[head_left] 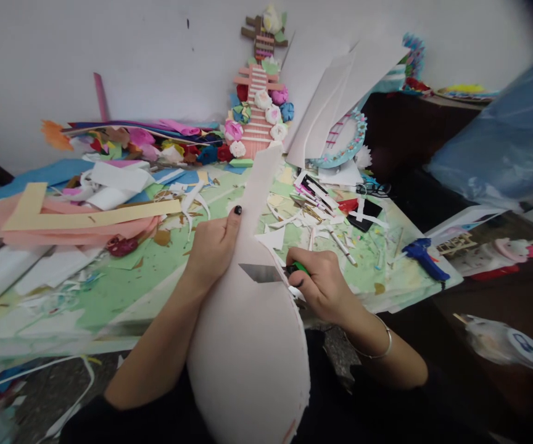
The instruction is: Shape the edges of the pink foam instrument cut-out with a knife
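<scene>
My left hand (215, 250) grips the left edge of a large white board (248, 345), its dark-nailed thumb lying flat on the face. Rounded at the bottom, the board narrows upward into a long straight neck and stands tilted between my arms. In my right hand (319, 277) is a utility knife (261, 273) with a green handle. Its wide blade crosses the board's right edge, where the curve meets the neck, and points left. That right edge looks rough. A white offcut (273, 237) lies beside the neck. The fingers behind the board are hidden.
A green-covered table (123, 296) bears paper scraps, pens and a blue glue gun (426, 259) at right. Behind stands a pink paper-flower decoration (257, 117). Leaning white sheets (331, 92) partly hide a round blue wreath (361, 132). A yellow L-shaped strip (95, 216) lies left.
</scene>
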`<state>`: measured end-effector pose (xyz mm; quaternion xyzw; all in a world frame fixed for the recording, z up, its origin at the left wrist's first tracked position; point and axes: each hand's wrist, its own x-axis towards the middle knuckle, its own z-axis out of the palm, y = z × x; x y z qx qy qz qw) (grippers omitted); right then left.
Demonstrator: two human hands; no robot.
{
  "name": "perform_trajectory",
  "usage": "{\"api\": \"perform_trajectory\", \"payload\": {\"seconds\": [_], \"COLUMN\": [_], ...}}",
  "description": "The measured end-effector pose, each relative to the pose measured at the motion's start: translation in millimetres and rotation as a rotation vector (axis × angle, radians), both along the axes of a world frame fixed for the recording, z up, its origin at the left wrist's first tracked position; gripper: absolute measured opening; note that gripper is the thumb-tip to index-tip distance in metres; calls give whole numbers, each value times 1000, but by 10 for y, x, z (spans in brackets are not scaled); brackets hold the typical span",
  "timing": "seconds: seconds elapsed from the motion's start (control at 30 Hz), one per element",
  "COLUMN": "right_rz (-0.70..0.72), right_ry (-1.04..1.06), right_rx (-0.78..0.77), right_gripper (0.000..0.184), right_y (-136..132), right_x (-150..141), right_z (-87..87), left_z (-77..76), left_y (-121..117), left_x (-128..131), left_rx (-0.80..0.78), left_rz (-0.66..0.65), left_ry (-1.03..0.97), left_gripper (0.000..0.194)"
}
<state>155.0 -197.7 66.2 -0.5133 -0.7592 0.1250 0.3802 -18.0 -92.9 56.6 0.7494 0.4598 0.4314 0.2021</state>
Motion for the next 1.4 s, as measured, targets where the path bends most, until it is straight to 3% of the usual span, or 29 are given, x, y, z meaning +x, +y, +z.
{"api": "perform_trajectory", "payload": {"seconds": [0.33,0.67,1.4], "right_rz": [9,-24,6], "right_ry": [38,32,-13], "right_rx": [12,11,-98], "right_gripper": [64,67,68], "right_y": [12,56,160], "right_x": [31,96,133], "right_z": [-152,-295,-265], "left_z": [-83,-1,16], "left_y": [-33,-70,-51], "left_x": [-40,-10,-12], "left_rx": [-104,-41,-8], "left_rz": [-38,-56,-65], "left_ry": [-149,-137,-85], "left_gripper": [57,56,56]}}
